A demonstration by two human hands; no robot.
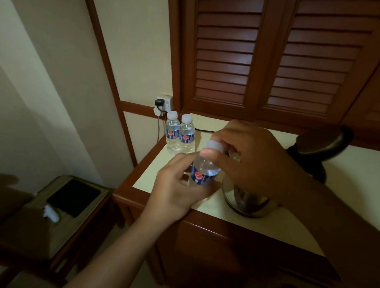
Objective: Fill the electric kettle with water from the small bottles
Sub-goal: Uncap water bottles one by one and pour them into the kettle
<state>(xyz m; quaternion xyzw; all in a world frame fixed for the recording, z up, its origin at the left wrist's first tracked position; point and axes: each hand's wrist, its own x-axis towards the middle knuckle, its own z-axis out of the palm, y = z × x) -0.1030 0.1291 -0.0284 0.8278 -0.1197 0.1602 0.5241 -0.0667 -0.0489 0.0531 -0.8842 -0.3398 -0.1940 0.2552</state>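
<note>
Beige surface (356, 164), kettle (247, 203) at four o'clock: left hand (176, 193) fingers clamp the probably light, squashy bottle (204, 172) at its label, right hand (255, 159) fingers pinch its cap (215, 145).

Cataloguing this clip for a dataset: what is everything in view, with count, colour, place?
Small clear plastic water bottles, white caps, blue labels: two, standing at counter's back left.
Identical bottle: one, held over the counter.
Steel electric kettle, black handle: one, silver, counter right, lid open.
Cream-topped wooden counter: one, centre.
White wall socket: one, plugs in, behind the bottles.
Brown louvred wooden doors: two, above counter.
Low wooden box: one, brown, lower left.
Left hand: one, grips the held bottle's body.
Right hand: one, fingers pinch its white cap.
</note>
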